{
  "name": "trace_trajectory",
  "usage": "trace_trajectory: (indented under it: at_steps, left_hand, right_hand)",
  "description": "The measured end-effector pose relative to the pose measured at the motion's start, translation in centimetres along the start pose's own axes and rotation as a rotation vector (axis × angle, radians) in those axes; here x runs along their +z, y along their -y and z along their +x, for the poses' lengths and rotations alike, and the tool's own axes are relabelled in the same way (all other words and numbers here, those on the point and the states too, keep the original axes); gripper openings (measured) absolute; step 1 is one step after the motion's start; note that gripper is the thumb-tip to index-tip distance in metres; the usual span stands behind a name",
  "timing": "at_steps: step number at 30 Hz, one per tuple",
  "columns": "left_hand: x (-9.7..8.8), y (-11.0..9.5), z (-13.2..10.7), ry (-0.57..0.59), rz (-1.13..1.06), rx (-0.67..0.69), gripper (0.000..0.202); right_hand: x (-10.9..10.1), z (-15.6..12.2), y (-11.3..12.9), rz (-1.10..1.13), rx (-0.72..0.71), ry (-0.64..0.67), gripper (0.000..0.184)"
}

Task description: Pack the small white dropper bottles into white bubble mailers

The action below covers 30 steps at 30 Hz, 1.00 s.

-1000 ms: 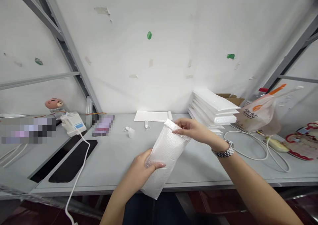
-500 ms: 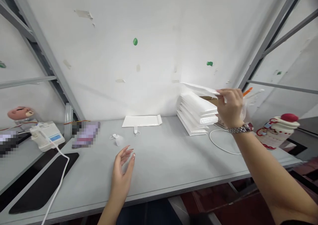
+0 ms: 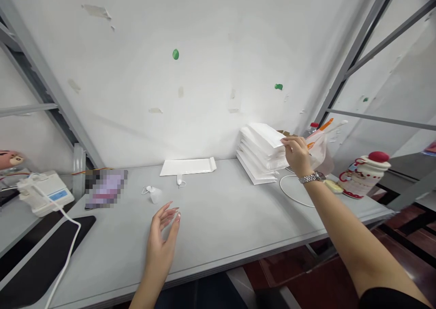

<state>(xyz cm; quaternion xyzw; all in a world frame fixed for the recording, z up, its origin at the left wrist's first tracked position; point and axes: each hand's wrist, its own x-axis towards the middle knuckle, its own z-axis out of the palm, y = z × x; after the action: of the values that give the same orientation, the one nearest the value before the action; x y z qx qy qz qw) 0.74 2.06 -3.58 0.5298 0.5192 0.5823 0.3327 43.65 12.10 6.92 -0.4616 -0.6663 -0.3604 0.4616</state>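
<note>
My right hand [image 3: 299,155], with a metal watch on its wrist, pinches the near right edge of the top white padded envelope [image 3: 264,135]. That envelope lies on a leaning stack of white padded envelopes [image 3: 257,163] at the back right of the table. Over the table's left middle, my left hand [image 3: 164,229] is held with fingers apart and nothing in it. Just beyond it lies a small translucent pouch [image 3: 155,194] with a loop. A single flat white envelope [image 3: 187,166] rests by the wall, with a small white looped tag [image 3: 179,180] in front.
On the left are a white device [image 3: 46,193] with a cable, a blurred phone [image 3: 106,188] and a black mat [image 3: 51,259]. To the right stand a red-capped bottle [image 3: 364,175], a plastic bag [image 3: 318,150] and a looped white cable [image 3: 293,197].
My right hand has come down and slightly left, lowering the raised envelope onto the stack. My left hand stays open in nearly the same place. The view has shifted a little right.
</note>
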Motion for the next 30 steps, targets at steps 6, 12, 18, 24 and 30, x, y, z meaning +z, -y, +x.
trace_trajectory:
  at_steps: [6,12,18,24,30]
  left_hand:
    - [0.0,-0.1,-0.1,0.000,0.002,-0.009,0.050]
    - [-0.1,0.0,0.0,-0.001,0.002,-0.007,0.050]
    - [0.0,-0.2,-0.2,-0.004,0.005,-0.007,0.049]
    - [0.0,-0.3,-0.1,-0.009,0.007,-0.017,0.049]
    - [-0.1,-0.1,0.0,-0.002,0.019,-0.004,0.048]
  right_hand:
    - [0.4,-0.1,0.4,0.043,0.002,0.016,0.017]
    - [0.2,-0.3,0.6,-0.005,0.034,-0.104,0.020]
    - [0.1,-0.4,1.2,-0.006,-0.085,0.042,0.020]
    - [0.8,-0.3,0.7,-0.015,-0.058,0.129,0.022]
    - [1.0,-0.6,-0.1,-0.046,-0.070,0.122,0.020]
